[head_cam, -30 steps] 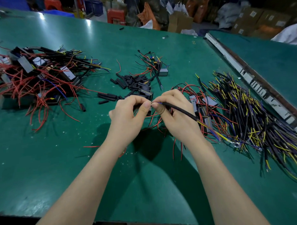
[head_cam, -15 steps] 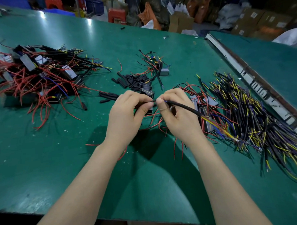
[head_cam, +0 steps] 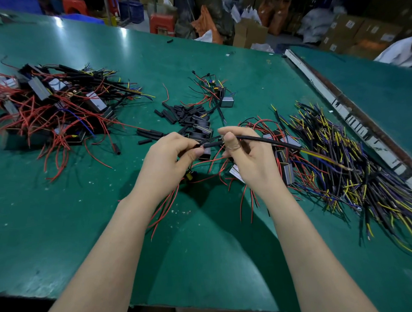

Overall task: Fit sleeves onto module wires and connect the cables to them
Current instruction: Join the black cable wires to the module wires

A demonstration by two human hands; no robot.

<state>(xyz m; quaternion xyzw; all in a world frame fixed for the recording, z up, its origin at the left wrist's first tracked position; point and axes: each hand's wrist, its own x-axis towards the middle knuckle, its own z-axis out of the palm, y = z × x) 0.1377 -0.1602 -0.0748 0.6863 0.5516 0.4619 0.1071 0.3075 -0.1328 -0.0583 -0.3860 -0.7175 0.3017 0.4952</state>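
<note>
Black sleeve, short and matte, sits on thin wires above the green table. Bare green cloth runs from the wrists to the near edge; wire heaps crowd both sides. Left hand pinches the sleeve's left end, right hand grips the black cable trailing right, the sleeve bridging between the fingertips.

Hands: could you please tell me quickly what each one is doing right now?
Left hand: pinches a black sleeve.
Right hand: grips a black cable.
</note>
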